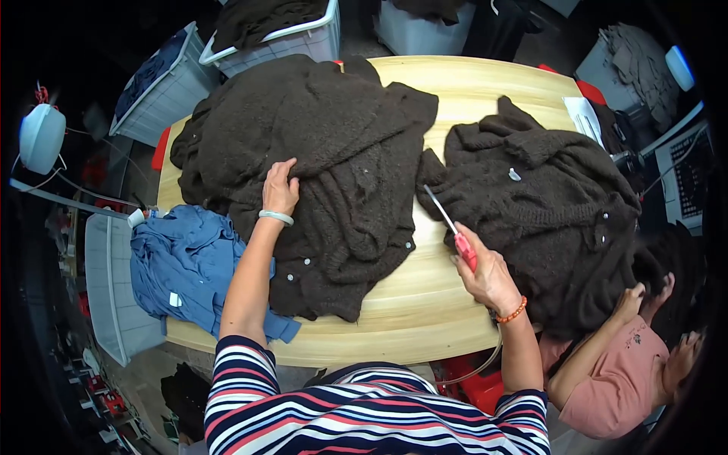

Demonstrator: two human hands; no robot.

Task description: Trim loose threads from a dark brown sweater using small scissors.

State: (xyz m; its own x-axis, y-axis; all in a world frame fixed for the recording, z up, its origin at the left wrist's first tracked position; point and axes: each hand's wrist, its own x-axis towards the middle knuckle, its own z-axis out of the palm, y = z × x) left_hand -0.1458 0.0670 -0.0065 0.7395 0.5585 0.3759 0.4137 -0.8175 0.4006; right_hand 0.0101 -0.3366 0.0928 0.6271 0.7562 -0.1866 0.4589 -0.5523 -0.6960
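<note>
A pale wooden tabletop (425,303) with rounded corners fills the middle of a dim room. Grey plastic bins (292,42) stand beyond its far edge, some heaped with dark cloth, and another bin (114,296) sits at the left side above a dark floor (53,356). At far left hangs a white lamp (39,136); at far right stands a machine with a keypad (686,178).
</note>
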